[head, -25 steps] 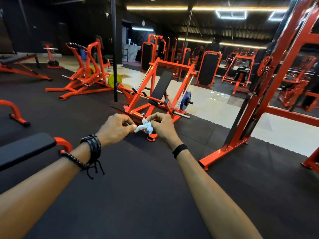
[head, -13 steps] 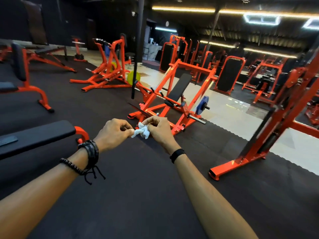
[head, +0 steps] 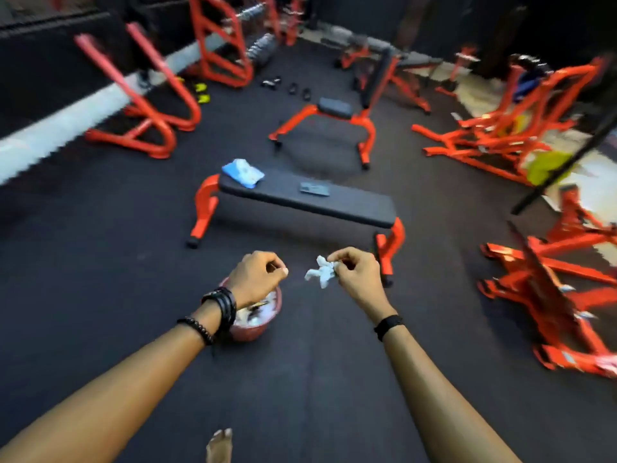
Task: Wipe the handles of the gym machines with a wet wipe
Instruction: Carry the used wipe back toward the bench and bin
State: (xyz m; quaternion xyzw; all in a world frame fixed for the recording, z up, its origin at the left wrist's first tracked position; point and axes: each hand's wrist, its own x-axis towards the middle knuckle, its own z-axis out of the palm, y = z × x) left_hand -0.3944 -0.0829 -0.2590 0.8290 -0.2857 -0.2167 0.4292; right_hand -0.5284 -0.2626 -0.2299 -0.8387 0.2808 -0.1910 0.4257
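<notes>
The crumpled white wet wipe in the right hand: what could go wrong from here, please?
1. The right hand only pinches one edge of the crumpled white wet wipe, which is beside the round red bin, not over it, so it could fall on the black floor.
2. The left hand hangs over the bin and hides part of it, which may spoil the aim.
3. A bare foot is near the bin; a careless step could tip it.

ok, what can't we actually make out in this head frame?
- Red bin, head view: the left hand and wrist cover most of it; contents unclear.
- Flat dark item on the bench: too small to identify.
- Orange machines at right: smeared by motion blur and cut by the frame edge; no handles readable.
- Wipe in the right hand: crumpled; wetness not visible.
</notes>
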